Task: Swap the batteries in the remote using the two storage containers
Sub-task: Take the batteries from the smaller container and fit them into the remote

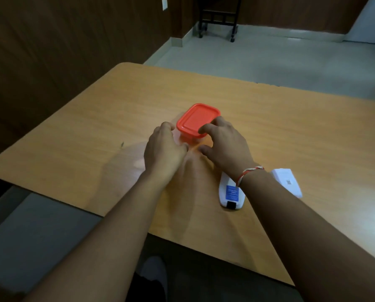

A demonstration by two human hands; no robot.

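The remote point(231, 194) lies face down on the wooden table point(291, 131), nearer the person than the red-lidded container point(196, 122) and partly under the right wrist. A white piece point(288, 182) that looks like the remote's battery cover lies just to its right.

Beyond the remote, both hands are at the container. The left hand point(163, 147) curls round its near-left side, fingers bent against the clear wall; the fingertips are hidden, so how firmly they grip cannot be told. The right hand point(224, 144) rests curled fingers on the lid's near-right edge, thumb spread apart and low beside the base.

The step in hand seems to be opening the lid, which still sits on. To do it well, the left hand should pin the box flat to the table while the right lifts one corner of the lid and peels it upward gently, since a sudden release could tip the box. Only one container is in view.
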